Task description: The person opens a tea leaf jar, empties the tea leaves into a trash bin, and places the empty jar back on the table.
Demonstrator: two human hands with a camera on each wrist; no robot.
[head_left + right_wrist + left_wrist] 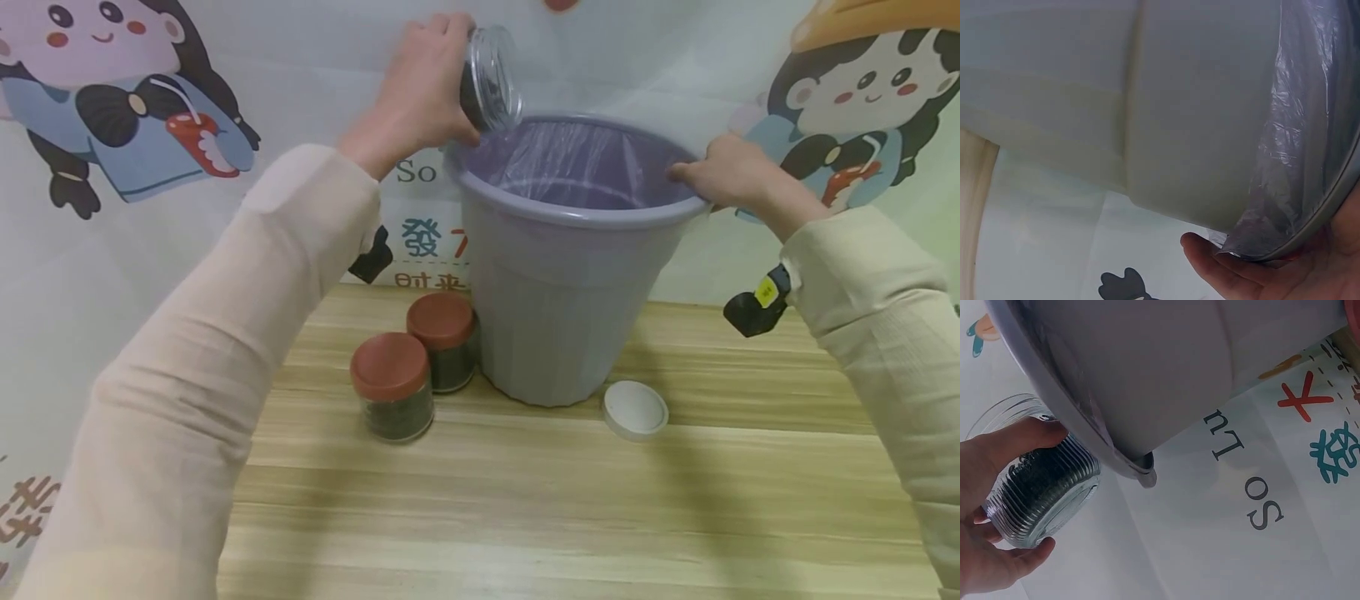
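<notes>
My left hand (423, 87) grips a clear glass jar (492, 79) above the left rim of a grey-purple trash bin (555, 300). The jar is tipped sideways, its mouth toward the bin. In the left wrist view, dark contents (1044, 481) fill much of the ribbed jar, with thumb and fingers around it. A thin clear plastic liner (555, 162) lines the bin's inside. On the opposite side my right hand (738, 179) holds the bin's rim, seen close up in the right wrist view with the liner (1285, 144) folded over the edge.
Two glass jars with red-brown lids, a front jar (392, 387) and a rear jar (442, 337), stand left of the bin's base. A white round lid (636, 410) lies at its right on the wooden tabletop (487, 517). Behind hangs a printed cartoon cloth (300, 75).
</notes>
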